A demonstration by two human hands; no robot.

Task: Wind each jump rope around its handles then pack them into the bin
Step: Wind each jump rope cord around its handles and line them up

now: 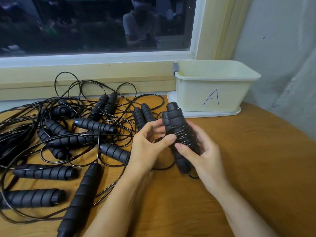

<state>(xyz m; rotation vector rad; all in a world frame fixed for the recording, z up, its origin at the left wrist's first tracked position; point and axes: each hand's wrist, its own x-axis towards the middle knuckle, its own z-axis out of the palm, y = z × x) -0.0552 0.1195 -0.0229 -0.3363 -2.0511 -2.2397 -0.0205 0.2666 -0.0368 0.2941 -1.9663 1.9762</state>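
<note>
Over wooden table, left hand and right hand grip 2 cord-wound handles near bin.

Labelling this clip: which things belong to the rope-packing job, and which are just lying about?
Job: part-wound jump rope, held by left hand and right hand; tangled ropes; bin marked A.
Lying about: white tray under bin; window.
</note>
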